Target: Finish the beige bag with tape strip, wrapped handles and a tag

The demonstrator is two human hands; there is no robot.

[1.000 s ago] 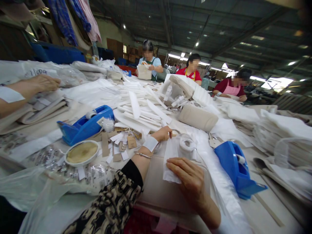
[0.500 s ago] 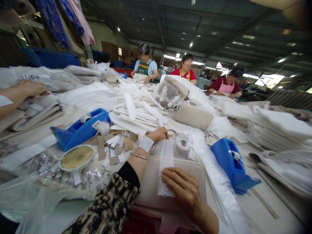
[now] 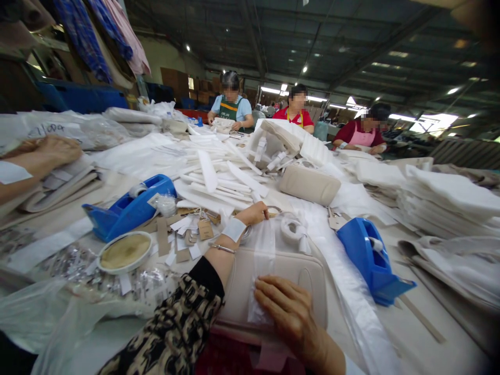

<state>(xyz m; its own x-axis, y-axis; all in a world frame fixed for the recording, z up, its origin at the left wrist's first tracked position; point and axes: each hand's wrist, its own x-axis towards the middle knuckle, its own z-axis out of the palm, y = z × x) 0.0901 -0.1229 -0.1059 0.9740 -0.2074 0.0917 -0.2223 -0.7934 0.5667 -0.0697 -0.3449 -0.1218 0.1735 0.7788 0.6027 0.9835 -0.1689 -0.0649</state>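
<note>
A beige padded bag (image 3: 300,271) lies flat in front of me, with a translucent white strip (image 3: 263,250) running lengthwise over it. At the strip's far end, beside a beige loop (image 3: 275,210), my left hand (image 3: 253,213) is closed with its fingertips pinched. My right hand (image 3: 287,304) bends over the strip's near end, fingers together and fingertips on it; its thumb is hidden. White tape-like material in a roll (image 3: 292,229) lies just beyond the bag. Paper tags (image 3: 205,229) are scattered left of my left hand.
Blue tape dispensers stand left (image 3: 130,208) and right (image 3: 371,263). A round white tub (image 3: 125,252) sits at left. White foam pieces (image 3: 211,174) and a beige pouch (image 3: 310,185) lie beyond. At far left is another person's hand (image 3: 58,151); three people work across the table.
My right hand's fingers have slid slightly towards me and left, curling more over the strip, whose near end looks more bunched. My left hand has stayed nearly in place.
</note>
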